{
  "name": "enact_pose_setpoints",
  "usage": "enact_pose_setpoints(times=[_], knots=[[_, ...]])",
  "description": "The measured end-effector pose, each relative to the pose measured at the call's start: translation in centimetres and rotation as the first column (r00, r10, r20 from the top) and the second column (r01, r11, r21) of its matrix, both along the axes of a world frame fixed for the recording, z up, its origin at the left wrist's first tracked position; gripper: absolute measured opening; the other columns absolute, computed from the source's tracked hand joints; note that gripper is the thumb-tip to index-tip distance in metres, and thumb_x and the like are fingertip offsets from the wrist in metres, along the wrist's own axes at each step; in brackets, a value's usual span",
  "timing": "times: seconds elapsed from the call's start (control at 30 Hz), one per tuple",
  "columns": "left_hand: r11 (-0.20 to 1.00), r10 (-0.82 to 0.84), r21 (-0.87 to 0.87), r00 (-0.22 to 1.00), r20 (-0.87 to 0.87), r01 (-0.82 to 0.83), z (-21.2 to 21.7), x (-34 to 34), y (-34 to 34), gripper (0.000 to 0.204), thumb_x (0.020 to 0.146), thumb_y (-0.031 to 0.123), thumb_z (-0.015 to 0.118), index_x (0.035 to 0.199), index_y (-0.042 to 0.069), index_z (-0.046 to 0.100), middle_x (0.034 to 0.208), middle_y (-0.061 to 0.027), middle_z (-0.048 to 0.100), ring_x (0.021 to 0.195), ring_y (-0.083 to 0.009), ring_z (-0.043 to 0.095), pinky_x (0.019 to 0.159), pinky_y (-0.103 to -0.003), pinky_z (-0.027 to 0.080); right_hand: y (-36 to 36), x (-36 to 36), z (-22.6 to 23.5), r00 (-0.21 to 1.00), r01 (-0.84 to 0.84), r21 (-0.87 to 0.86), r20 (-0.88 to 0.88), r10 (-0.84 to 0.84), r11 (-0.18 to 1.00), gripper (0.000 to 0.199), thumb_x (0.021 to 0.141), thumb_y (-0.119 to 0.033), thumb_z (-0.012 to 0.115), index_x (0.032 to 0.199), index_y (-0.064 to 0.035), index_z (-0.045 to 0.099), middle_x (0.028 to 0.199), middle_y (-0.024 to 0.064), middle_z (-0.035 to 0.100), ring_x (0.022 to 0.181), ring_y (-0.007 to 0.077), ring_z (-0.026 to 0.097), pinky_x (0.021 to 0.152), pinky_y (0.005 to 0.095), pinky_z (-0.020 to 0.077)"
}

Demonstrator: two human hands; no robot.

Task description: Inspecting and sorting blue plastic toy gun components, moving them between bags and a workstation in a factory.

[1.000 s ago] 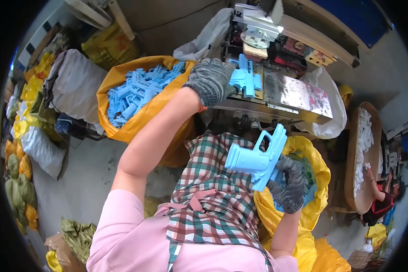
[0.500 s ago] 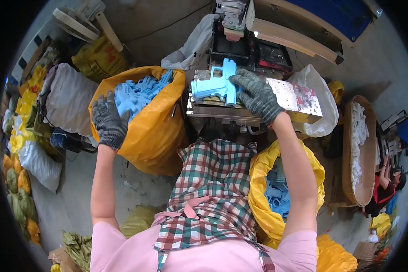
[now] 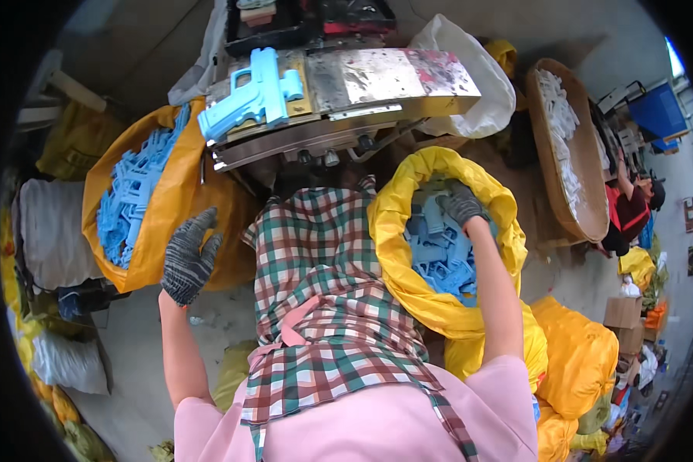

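My left hand (image 3: 187, 258), in a dark grey knitted glove, hovers beside the orange sack (image 3: 179, 223). Its thumb stands apart from the fingers and nothing is in it. My right hand (image 3: 463, 203), gloved alike, reaches into the yellow sack (image 3: 396, 266) at the right, over light-blue plastic toy pistol parts (image 3: 446, 254). Its fingertips are down among the parts, so I cannot make out whether they grip one. A light-blue toy pistol (image 3: 263, 91) lies on the plate at the left end of the metal machine bed (image 3: 377, 77), with neither hand on it.
More blue toy pistol pieces (image 3: 135, 189) fill the orange sack. Behind the machine bed's right end hangs a white sack (image 3: 485, 92). A long basket of white pieces (image 3: 560, 146) stands at the right, near another person (image 3: 631, 204). Full orange sacks (image 3: 574, 354) lie at the lower right.
My right hand has left the toy pistol on the machine and gone down into the yellow sack. My left hand has moved off the orange sack's opening toward me. The view has shifted rightward.
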State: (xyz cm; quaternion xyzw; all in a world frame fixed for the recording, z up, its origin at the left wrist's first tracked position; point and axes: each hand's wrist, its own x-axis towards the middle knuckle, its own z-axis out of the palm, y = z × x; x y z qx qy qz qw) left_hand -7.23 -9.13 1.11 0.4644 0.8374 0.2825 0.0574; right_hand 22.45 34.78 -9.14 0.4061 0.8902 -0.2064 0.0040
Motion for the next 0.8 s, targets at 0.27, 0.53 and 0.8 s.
enact_pose_setpoints(times=[0.27,0.53,0.8], knots=[[0.99,-0.085,-0.111,0.996,0.006,0.085,0.1,3.7,1.6,0.038,0.081,0.011,0.065,0.118,0.004,0.057,0.103,-0.0183,0.062,0.095,-0.0362,0.057,0.086,-0.042,0.045,1.1,-4.3,-5.6,0.998,-0.058,0.291,-0.001,0.06,0.955,0.043,0.083,-0.036,0.054,0.115,-0.0086,0.062,0.114,0.0176,0.062,0.107,0.0336,0.058,0.093,0.0412,0.0439],[0.979,-0.099,-0.164,0.988,0.123,0.118,-0.6,4.9,2.1,0.038,0.081,0.008,0.066,0.118,0.003,0.058,0.102,-0.0182,0.063,0.098,-0.0348,0.059,0.088,-0.039,0.047,-5.2,0.9,7.7,0.928,-0.331,0.209,0.246,0.279,0.92,0.026,0.077,-0.021,0.059,0.099,-0.0081,0.064,0.099,0.0158,0.064,0.092,0.0324,0.062,0.08,0.0416,0.0488],[0.808,-0.53,0.309,0.848,0.011,0.502,1.5,12.2,10.7,0.064,0.074,0.026,0.076,0.128,0.004,0.049,0.127,-0.0201,0.051,0.116,-0.036,0.05,0.095,-0.043,0.043,-13.4,4.4,17.5,0.851,-0.5,0.246,-0.039,0.523,0.83,0.026,0.073,-0.019,0.073,0.095,-0.007,0.067,0.084,0.0104,0.066,0.08,0.028,0.064,0.074,0.0359,0.0514]])
